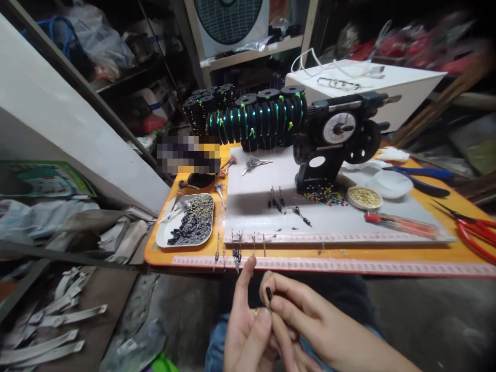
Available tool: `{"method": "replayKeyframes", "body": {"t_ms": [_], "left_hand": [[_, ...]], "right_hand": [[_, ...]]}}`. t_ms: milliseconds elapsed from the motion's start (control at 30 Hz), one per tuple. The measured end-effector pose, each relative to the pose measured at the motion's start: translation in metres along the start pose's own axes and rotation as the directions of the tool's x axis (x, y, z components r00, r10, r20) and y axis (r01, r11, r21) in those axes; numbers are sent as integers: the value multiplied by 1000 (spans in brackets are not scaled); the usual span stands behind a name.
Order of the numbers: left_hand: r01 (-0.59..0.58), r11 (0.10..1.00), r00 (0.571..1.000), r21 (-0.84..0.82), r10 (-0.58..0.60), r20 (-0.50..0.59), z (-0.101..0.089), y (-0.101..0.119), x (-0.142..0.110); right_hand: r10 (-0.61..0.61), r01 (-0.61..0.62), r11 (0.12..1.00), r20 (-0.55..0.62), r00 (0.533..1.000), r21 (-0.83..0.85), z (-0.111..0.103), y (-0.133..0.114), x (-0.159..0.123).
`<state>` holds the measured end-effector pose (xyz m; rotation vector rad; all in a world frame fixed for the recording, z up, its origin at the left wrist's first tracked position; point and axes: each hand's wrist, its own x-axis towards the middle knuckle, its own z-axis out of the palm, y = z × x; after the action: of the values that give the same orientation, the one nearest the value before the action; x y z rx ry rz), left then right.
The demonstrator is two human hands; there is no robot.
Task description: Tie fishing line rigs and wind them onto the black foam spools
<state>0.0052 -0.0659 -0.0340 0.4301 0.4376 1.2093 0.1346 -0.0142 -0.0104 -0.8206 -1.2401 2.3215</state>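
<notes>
Both hands meet low in the view, in front of the table's near edge. My right hand [300, 307] pinches a small black cylinder [268, 293] between thumb and fingertips. My left hand [250, 328] touches it from the left, its index finger stretched up and its thumb pressed down against the other fingers. A tiny gold-coloured bit [256, 312] shows by the left thumb; the rest of that grip is hidden. Along the table edge above lie several small black pieces on thin wires [236, 254]. A white tray [159, 238] of small dark cylinders stands at left.
A black geared winder [329, 132] with threaded spools [256, 121] stands on a white board [349, 227]. Right of it are a dish of gold bits [364, 197], a red cutter knife [403, 226], blue-handled pliers [422, 178] and red-handled pliers [475, 232]. A ruler strip [329, 265] lines the edge.
</notes>
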Motion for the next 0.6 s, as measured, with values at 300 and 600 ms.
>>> {"method": "replayKeyframes", "body": {"t_ms": [300, 600], "left_hand": [[73, 987, 953, 145, -26, -301, 14, 0, -9], [-8, 428, 871, 904, 447, -204, 40, 45, 37]], "right_hand": [[15, -29, 996, 163, 986, 83, -15, -5, -5], [-288, 195, 707, -26, 957, -680, -24, -21, -21]]}}
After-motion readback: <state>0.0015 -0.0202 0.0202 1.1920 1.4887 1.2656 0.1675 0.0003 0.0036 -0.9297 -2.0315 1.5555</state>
